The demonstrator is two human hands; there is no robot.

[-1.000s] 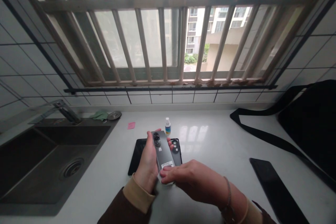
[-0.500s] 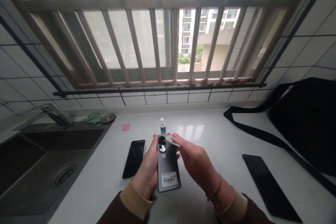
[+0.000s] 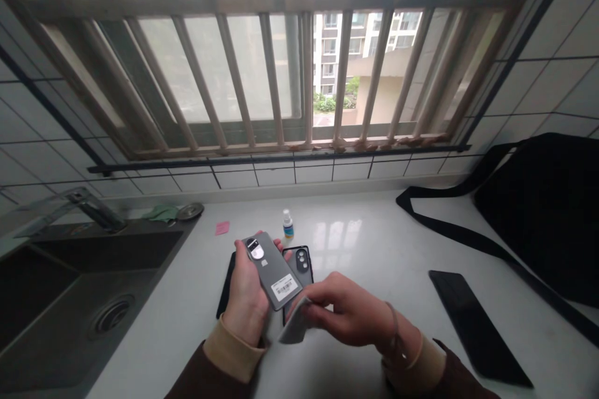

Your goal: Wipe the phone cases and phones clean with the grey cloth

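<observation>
My left hand [image 3: 246, 296] grips a grey phone [image 3: 271, 269] back side up, its camera ring toward the window and a white barcode sticker near its lower end. My right hand [image 3: 349, 318] pinches a small grey cloth [image 3: 296, 325] just under the phone's lower end. Beneath the hands, two dark phones lie on the white counter [image 3: 365, 249]: one [image 3: 302, 262] shows its camera lenses, the other [image 3: 225, 283] is mostly hidden by my left hand. A small white spray bottle [image 3: 287, 223] with a blue label stands behind them.
A dark sink [image 3: 84, 299] with a faucet [image 3: 88, 207] takes up the left. A pink note [image 3: 221, 228], a green rag [image 3: 161, 213] and a round metal strainer [image 3: 189, 211] lie near it. Another dark phone [image 3: 477, 325] and a black bag [image 3: 538, 218] with a strap are at right. Window bars stand behind.
My left hand has tilted the grey phone to the left. My right hand has dropped from the phone's camera end to below its lower end, the cloth still pinched.
</observation>
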